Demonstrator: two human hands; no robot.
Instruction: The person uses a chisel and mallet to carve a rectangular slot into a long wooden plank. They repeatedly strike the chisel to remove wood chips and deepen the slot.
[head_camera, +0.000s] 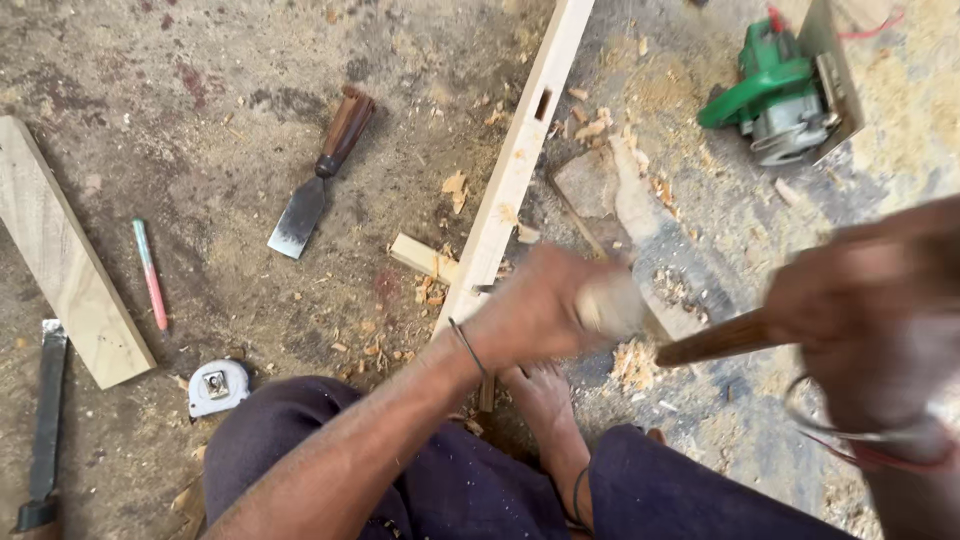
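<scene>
My left hand (530, 312) is a closed fist around a tool set against the long pale wooden beam (515, 160). Only a dark tip of the tool (485, 288) shows, so its kind is unclear. My right hand (870, 300) grips the brown wooden handle of a hammer (715, 340). Its blurred pale head (612, 305) is right at my left fist. My bare foot (545, 400) rests at the near end of the beam. The beam has a cut slot (543, 103) farther up and a short wood piece (420, 256) sticking out at its left side.
On the dusty floor lie a wide chisel (320, 180), a pink-and-green pencil (150, 275), a tape measure (217, 386), a plank (65, 260) and a black bar tool (45, 420) at the left. A green power tool (775, 95) sits at the far right among wood chips.
</scene>
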